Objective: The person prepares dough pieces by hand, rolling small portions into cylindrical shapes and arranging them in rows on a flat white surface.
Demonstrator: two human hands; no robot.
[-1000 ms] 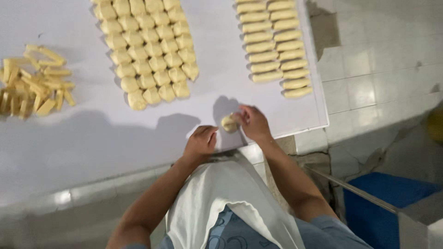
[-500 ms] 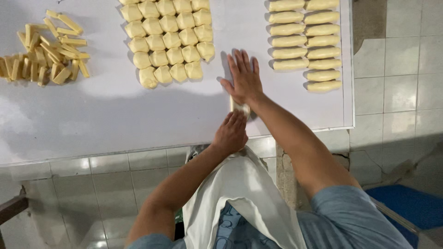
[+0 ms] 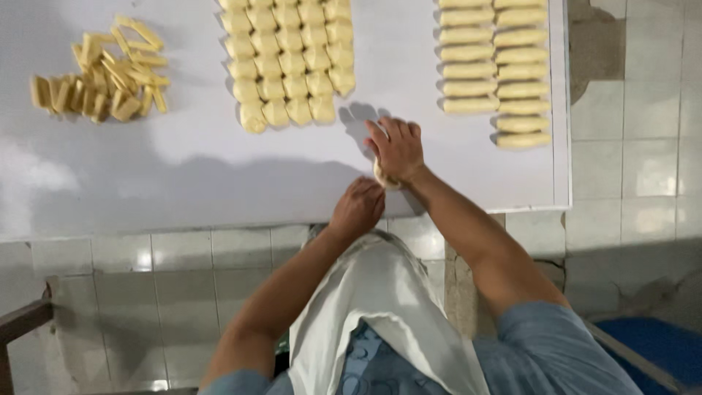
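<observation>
Pale dough on a white counter

The counter [image 3: 183,168] is plain white; the dough pieces [image 3: 289,66] and dough logs [image 3: 493,73] are pale cream-yellow — the cut sticks [image 3: 102,80] a deeper yellow. The apron [image 3: 365,307] is white, the shirt sleeve [image 3: 556,351] blue. Floor tiles [image 3: 643,168] are off-white — a grid pattern with grey joints.

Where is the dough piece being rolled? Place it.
In the head view, the dough piece lies under the right hand, near the white board's front edge, beside the left hand.
</observation>
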